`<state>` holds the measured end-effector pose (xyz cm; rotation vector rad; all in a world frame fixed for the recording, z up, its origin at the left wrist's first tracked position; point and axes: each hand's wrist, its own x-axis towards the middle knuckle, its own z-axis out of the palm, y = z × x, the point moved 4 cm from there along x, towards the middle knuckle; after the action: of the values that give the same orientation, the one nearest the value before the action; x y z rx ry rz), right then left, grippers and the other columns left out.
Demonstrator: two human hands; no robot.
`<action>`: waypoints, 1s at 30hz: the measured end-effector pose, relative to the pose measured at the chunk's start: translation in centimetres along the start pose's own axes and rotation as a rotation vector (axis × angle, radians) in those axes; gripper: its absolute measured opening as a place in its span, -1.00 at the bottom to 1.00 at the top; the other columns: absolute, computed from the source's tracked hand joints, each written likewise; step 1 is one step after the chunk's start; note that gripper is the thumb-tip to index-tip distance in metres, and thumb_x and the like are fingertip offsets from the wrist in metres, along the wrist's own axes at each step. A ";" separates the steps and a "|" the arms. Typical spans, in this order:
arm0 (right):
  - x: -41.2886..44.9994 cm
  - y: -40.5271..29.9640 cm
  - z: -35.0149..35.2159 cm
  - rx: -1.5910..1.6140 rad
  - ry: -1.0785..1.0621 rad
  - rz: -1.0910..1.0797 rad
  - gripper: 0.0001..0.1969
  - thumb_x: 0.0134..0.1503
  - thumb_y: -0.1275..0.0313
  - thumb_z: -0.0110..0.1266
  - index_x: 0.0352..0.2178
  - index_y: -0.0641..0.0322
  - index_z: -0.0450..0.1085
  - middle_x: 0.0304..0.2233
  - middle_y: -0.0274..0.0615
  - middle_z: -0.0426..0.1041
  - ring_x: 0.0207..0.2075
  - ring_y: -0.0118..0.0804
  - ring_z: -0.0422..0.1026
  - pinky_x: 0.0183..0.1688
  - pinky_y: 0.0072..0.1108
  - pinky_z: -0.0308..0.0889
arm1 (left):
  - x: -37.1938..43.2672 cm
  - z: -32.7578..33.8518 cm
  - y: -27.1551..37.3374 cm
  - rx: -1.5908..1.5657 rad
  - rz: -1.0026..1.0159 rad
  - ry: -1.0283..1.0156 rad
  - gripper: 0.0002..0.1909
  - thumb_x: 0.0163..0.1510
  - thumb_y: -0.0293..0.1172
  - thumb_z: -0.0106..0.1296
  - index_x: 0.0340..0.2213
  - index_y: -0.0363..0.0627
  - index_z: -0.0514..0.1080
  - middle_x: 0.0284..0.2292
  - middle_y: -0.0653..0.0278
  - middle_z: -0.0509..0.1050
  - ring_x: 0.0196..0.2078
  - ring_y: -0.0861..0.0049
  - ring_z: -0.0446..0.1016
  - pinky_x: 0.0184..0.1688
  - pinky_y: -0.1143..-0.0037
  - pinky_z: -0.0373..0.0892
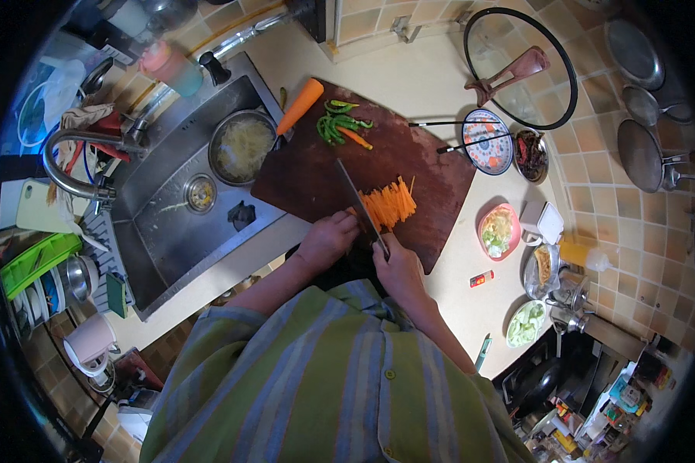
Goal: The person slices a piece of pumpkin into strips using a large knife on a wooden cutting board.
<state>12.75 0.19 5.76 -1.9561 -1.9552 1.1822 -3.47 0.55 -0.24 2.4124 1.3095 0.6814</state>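
Observation:
My right hand [401, 266] grips the handle of a kitchen knife [359, 202], whose blade stands on edge across a brown wooden cutting board [301, 173]. Just left of the blade, my left hand [330, 238] has its fingers curled over a carrot piece, mostly hidden with only a bit of orange showing. Against the blade's right side lies a pile of carrot strips [391, 202]. Sliced green peppers [339, 122] with an orange strip sit toward the board's far side. A large peeled carrot [302, 105] rests on the board's far left edge.
At left, the steel sink [162, 231] holds a pot [243, 147] of pale shreds in water. Chopsticks [469, 144] lie across a patterned plate [486, 147]. Rightward stand dried chillies [530, 153], a pink bowl [499, 231], a lighter [482, 279] and a bowl of green slices [527, 324].

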 end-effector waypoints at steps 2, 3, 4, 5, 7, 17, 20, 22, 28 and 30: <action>-0.1 0.0 0.0 -0.004 -0.015 -0.014 -0.75 0.24 0.23 -0.03 -0.19 0.16 0.37 -0.47 0.16 0.51 -0.37 0.23 0.51 -0.31 -0.13 0.39 | 0.0 0.0 0.3 0.004 -0.010 0.016 -0.86 -0.14 -0.42 0.02 -0.46 -0.15 0.44 -0.17 0.19 0.44 -0.16 0.34 0.45 -0.25 0.40 0.48; 0.3 0.2 0.6 -0.051 -0.033 -0.011 -0.75 0.24 0.23 -0.05 -0.18 0.16 0.37 -0.46 0.18 0.51 -0.37 0.25 0.51 -0.29 -0.10 0.39 | 0.0 0.1 0.1 0.001 -0.019 -0.010 -0.81 -0.14 -0.43 0.01 -0.40 -0.17 0.46 -0.16 0.19 0.45 -0.15 0.30 0.46 -0.24 0.39 0.48; 0.5 0.3 0.9 -0.098 -0.050 -0.008 -0.74 0.25 0.23 -0.06 -0.17 0.16 0.36 -0.45 0.20 0.51 -0.37 0.27 0.51 -0.28 -0.06 0.40 | 0.1 0.2 0.0 -0.001 -0.027 -0.035 -0.76 -0.14 -0.45 0.01 -0.34 -0.19 0.48 -0.14 0.18 0.46 -0.13 0.26 0.46 -0.23 0.38 0.48; 0.7 0.5 0.9 -0.097 -0.048 -0.008 -0.74 0.25 0.23 -0.06 -0.17 0.16 0.36 -0.45 0.20 0.51 -0.37 0.27 0.51 -0.28 -0.06 0.40 | 0.3 0.1 -0.1 -0.001 -0.025 -0.035 -0.76 -0.14 -0.45 0.01 -0.34 -0.19 0.48 -0.14 0.18 0.46 -0.13 0.26 0.46 -0.23 0.38 0.48; 0.7 0.9 0.9 -0.050 -0.019 0.005 -0.75 0.24 0.23 -0.06 -0.18 0.17 0.36 -0.45 0.20 0.52 -0.36 0.25 0.51 -0.28 -0.07 0.40 | 0.4 -0.1 0.2 -0.008 0.007 -0.011 -0.76 -0.15 -0.45 0.01 -0.35 -0.20 0.48 -0.17 0.18 0.46 -0.13 0.25 0.45 -0.21 0.38 0.48; 0.6 0.8 1.0 -0.036 -0.042 -0.021 -0.75 0.25 0.22 -0.06 -0.19 0.14 0.37 -0.45 0.18 0.52 -0.35 0.27 0.51 -0.27 -0.08 0.39 | 0.4 -0.4 0.3 -0.016 0.036 0.027 -0.83 -0.16 -0.43 0.01 -0.45 -0.21 0.45 -0.29 0.16 0.43 -0.17 0.21 0.44 -0.19 0.32 0.44; 0.7 1.4 0.9 -0.027 -0.032 0.005 -0.75 0.25 0.22 -0.07 -0.19 0.14 0.37 -0.45 0.19 0.51 -0.36 0.26 0.51 -0.27 -0.08 0.39 | 0.6 -0.8 0.6 -0.021 0.042 0.038 -0.86 -0.17 -0.43 0.01 -0.49 -0.19 0.43 -0.31 0.17 0.42 -0.21 0.22 0.43 -0.23 0.33 0.43; 0.7 1.2 0.6 0.010 -0.024 -0.015 -0.75 0.25 0.22 -0.06 -0.20 0.15 0.37 -0.46 0.19 0.51 -0.36 0.25 0.51 -0.27 -0.07 0.39 | 0.6 -1.0 0.5 0.006 0.039 0.050 -0.89 -0.18 -0.42 0.01 -0.52 -0.17 0.41 -0.33 0.19 0.41 -0.25 0.24 0.42 -0.26 0.33 0.42; 0.4 0.4 0.7 -0.093 -0.073 -0.026 -0.74 0.24 0.22 -0.05 -0.19 0.14 0.38 -0.42 0.17 0.53 -0.33 0.23 0.52 -0.25 -0.09 0.39 | 0.1 -0.5 0.1 -0.007 0.018 0.052 -0.90 -0.17 -0.41 0.02 -0.52 -0.15 0.41 -0.34 0.21 0.41 -0.27 0.25 0.42 -0.28 0.34 0.41; 0.6 0.6 0.5 -0.078 -0.065 -0.010 -0.75 0.23 0.22 -0.05 -0.19 0.14 0.38 -0.42 0.16 0.53 -0.33 0.22 0.52 -0.25 -0.10 0.40 | 0.2 -0.7 0.2 -0.007 0.024 0.040 -0.89 -0.16 -0.41 0.02 -0.51 -0.15 0.42 -0.33 0.20 0.42 -0.27 0.25 0.42 -0.28 0.34 0.41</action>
<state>12.84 0.47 4.85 -1.9652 -2.0710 1.1994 -3.65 0.64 0.48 2.4242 1.2934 0.7436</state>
